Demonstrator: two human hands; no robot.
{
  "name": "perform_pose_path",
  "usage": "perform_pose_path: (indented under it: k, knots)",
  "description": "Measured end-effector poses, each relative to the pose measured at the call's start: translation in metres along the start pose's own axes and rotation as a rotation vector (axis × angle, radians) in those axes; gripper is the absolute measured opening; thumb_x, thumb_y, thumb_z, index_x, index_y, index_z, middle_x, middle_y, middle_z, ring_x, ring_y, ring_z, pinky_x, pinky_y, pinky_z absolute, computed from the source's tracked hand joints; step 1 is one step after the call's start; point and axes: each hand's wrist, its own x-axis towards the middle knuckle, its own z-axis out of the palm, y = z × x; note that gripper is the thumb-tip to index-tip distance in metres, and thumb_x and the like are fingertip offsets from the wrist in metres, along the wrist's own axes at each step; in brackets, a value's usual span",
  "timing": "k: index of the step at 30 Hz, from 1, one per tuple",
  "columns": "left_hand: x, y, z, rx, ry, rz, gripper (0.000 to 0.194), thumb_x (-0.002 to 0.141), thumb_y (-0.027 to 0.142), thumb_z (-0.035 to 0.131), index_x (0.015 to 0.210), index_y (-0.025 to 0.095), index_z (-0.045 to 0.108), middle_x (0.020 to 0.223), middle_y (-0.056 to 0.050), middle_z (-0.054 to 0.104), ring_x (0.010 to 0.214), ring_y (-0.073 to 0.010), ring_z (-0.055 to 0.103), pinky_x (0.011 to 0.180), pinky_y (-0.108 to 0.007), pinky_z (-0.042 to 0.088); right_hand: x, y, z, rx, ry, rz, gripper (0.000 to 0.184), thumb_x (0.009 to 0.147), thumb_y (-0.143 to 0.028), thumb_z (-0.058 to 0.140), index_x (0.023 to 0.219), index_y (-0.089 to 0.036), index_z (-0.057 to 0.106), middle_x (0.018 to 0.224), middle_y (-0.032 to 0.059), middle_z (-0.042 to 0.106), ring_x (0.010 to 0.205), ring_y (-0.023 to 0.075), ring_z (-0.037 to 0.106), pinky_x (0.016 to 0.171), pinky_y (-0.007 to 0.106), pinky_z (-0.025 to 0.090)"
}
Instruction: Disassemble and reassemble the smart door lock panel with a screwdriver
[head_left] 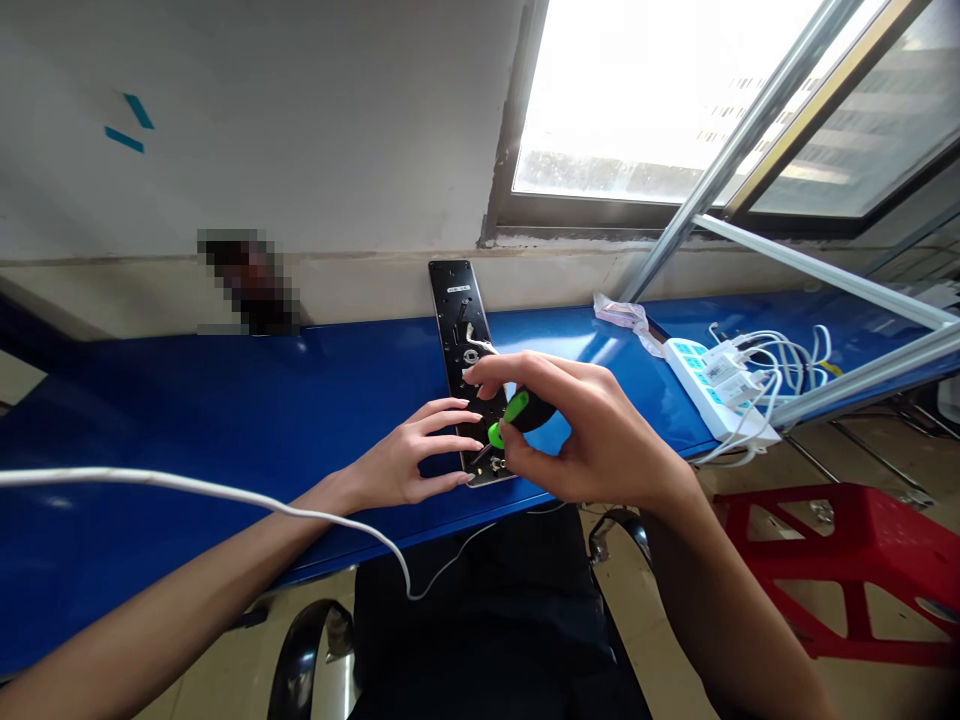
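Head view: L hand lies open, fingers flat on black slotted panel, bracing it against blue table to prevent shift. R hand pinches green-black screwdriver, shaft angled down to panel's lower end for fine control. Power strip sits right, w/ white cables.

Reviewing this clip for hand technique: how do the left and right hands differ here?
The left hand is empty, fingers spread at the edge of the black panel; the right hand pinches a green-and-black screwdriver. The left hand lies low near the blue tabletop; the right is raised above the panel. Both are bare and at the panel.
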Motion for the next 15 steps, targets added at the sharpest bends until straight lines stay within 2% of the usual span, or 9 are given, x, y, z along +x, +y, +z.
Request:
perform_pose_path:
  k: [2, 6, 8, 12, 15]
  knots:
    - [-0.0001, -0.0005, 0.0003, -0.005, 0.000, -0.001, 0.038, 0.092, 0.029, 0.077, 0.129, 0.025, 0.070, 0.148, -0.011, 0.061, 0.150, -0.0329, 0.042, 0.122, -0.058, 0.043, 0.0001, 0.0002, 0.0001, -0.012, -0.011, 0.006, 0.048, 0.086, -0.011, 0.063, 0.134, -0.018, 0.060, 0.117, 0.0058, 0.074, 0.092, 0.0151, 0.069, 0.080, 0.030, 0.058]
    - [-0.0002, -0.0004, 0.0000, -0.004, 0.006, -0.004, 0.039, 0.091, 0.029, 0.077, 0.129, 0.024, 0.070, 0.148, -0.012, 0.061, 0.149, -0.0331, 0.044, 0.120, -0.056, 0.047, 0.0012, 0.0025, 0.0001, -0.054, -0.006, 0.014, 0.028, 0.095, -0.023, 0.067, 0.122, -0.018, 0.066, 0.102, 0.0035, 0.075, 0.082, 0.0125, 0.067, 0.070, 0.027, 0.055]
    - [-0.0007, -0.0005, 0.0000, -0.006, 0.008, -0.008, 0.039, 0.090, 0.028, 0.078, 0.128, 0.025, 0.071, 0.148, -0.012, 0.061, 0.149, -0.0335, 0.044, 0.120, -0.057, 0.046, 0.0011, 0.0027, -0.0001, -0.033, -0.003, 0.005, 0.030, 0.095, -0.018, 0.063, 0.125, -0.019, 0.064, 0.106, 0.0039, 0.075, 0.086, 0.0128, 0.068, 0.073, 0.026, 0.056]
    - [-0.0011, -0.0005, 0.0001, -0.010, 0.005, -0.005, 0.039, 0.090, 0.028, 0.078, 0.129, 0.026, 0.071, 0.148, -0.011, 0.062, 0.149, -0.0331, 0.044, 0.123, -0.059, 0.041, 0.0005, 0.0005, -0.0002, -0.006, -0.013, -0.015, 0.051, 0.086, -0.009, 0.061, 0.136, -0.020, 0.057, 0.125, 0.0074, 0.073, 0.098, 0.0166, 0.070, 0.085, 0.031, 0.059]
    - [0.0001, 0.0008, -0.0005, -0.007, 0.018, 0.003, 0.038, 0.091, 0.029, 0.077, 0.128, 0.024, 0.070, 0.148, -0.012, 0.061, 0.148, -0.0330, 0.045, 0.121, -0.057, 0.045, 0.0007, 0.0005, 0.0006, -0.057, -0.007, 0.005, 0.037, 0.091, -0.019, 0.066, 0.128, -0.020, 0.062, 0.112, 0.0060, 0.076, 0.085, 0.0144, 0.069, 0.073, 0.028, 0.057]
